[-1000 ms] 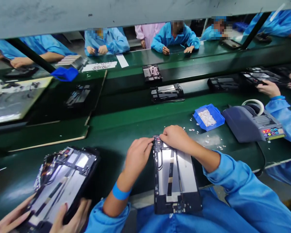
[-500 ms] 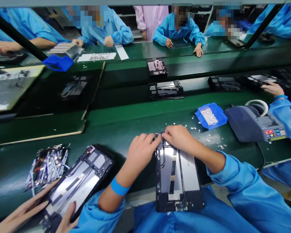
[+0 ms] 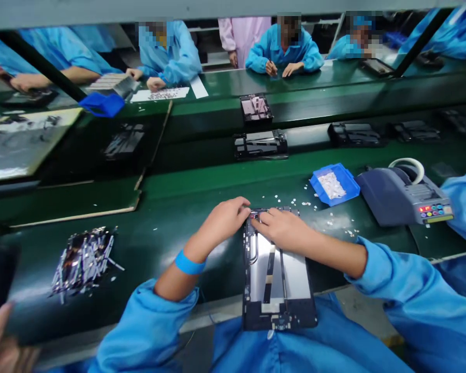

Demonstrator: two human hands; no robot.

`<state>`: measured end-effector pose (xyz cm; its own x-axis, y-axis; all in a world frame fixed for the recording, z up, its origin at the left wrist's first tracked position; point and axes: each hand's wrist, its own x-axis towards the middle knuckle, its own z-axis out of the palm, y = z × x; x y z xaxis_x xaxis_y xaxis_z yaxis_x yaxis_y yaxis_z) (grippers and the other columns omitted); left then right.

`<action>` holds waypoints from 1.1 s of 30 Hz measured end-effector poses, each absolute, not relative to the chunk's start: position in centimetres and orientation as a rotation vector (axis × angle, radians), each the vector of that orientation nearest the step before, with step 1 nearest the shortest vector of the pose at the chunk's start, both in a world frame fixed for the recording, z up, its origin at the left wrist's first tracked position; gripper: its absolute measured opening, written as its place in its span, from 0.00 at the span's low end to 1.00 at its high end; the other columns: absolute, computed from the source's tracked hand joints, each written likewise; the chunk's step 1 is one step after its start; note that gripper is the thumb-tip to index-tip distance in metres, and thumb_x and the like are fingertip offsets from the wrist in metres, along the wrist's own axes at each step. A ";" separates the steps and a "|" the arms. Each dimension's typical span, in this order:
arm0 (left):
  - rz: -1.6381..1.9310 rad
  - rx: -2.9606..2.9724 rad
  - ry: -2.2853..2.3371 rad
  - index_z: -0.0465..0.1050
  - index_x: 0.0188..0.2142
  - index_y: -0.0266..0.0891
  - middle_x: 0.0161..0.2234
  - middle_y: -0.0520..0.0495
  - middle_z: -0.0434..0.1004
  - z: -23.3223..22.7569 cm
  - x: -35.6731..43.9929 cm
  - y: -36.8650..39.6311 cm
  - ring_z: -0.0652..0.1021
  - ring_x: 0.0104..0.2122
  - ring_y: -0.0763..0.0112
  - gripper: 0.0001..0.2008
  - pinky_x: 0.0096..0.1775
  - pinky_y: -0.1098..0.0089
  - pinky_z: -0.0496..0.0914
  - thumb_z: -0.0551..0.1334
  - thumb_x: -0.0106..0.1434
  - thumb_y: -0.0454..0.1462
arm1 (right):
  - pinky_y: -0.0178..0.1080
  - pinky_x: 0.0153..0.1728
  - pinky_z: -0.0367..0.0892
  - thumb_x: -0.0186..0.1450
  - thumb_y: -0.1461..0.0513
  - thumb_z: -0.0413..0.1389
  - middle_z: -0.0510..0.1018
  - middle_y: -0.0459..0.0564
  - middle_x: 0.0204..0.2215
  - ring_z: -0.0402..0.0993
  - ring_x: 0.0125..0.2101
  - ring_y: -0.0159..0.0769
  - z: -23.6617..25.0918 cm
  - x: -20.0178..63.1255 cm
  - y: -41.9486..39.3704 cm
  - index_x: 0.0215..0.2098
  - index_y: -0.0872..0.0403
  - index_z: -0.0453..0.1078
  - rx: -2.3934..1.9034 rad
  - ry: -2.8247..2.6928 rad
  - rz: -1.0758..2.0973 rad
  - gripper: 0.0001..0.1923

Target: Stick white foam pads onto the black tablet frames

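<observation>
An opened tablet [image 3: 297, 282] lies in front of me, its far end on the green bench and its near end over my lap. Silver battery panels, dark flex strips and circuit parts show inside it. My left hand [image 3: 227, 220], with a blue band at the wrist, has its fingers bent together at the tablet's far left corner. Across the far end lies my right hand [image 3: 281, 228], fingers curled and tips pressed near that same corner. Whatever small part is under the fingertips is hidden.
A pile of thin metallic strips [image 3: 85, 264] lies left. At right are a blue tray [image 3: 336, 185] of white bits, scattered scraps and a grey tape dispenser [image 3: 404, 194]. More opened tablets [image 3: 261, 145] lie along the line. A neighbour's hand [image 3: 2, 344] enters lower left; co-workers sit opposite.
My left hand has drawn slightly back to the corner, and my right fingers have moved left over the board. The neighbour's tablet at left has been carried mostly out of view.
</observation>
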<state>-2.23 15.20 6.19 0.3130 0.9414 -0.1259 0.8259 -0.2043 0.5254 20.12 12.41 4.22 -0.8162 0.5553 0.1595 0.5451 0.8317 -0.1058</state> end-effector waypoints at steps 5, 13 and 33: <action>0.148 1.841 1.383 0.76 0.35 0.40 0.34 0.46 0.82 6.9 -1.7 17.1 0.80 0.34 0.61 0.11 0.34 0.66 0.68 0.59 0.61 0.43 | 0.41 0.43 0.71 0.75 0.67 0.48 0.80 0.53 0.40 0.75 0.40 0.39 5.6 25.4 11.3 0.57 0.54 0.74 -0.956 -2.291 0.267 0.17; 0.184 1.720 1.405 0.72 0.31 0.44 0.21 0.54 0.73 5.2 -2.0 18.1 0.71 0.25 0.65 0.20 0.29 0.69 0.63 0.62 0.54 0.57 | 0.36 0.31 0.70 0.69 0.59 0.57 0.80 0.47 0.29 0.76 0.29 0.34 2.9 37.9 4.9 0.45 0.53 0.79 -1.546 -1.324 0.563 0.11; 0.698 1.640 1.790 0.77 0.40 0.42 0.33 0.46 0.80 7.7 -2.1 12.2 0.78 0.33 0.59 0.20 0.36 0.63 0.70 0.64 0.54 0.52 | 0.24 0.16 0.60 0.52 0.54 0.73 0.73 0.40 0.21 0.66 0.19 0.24 0.1 41.8 4.1 0.31 0.54 0.70 -1.322 -0.300 0.964 0.20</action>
<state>-2.08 12.19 7.74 -0.0509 0.9953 -0.0829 0.6762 0.0955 0.7305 41.81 4.13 0.13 0.5976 0.7338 -0.3232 -0.4201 -0.0567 -0.9057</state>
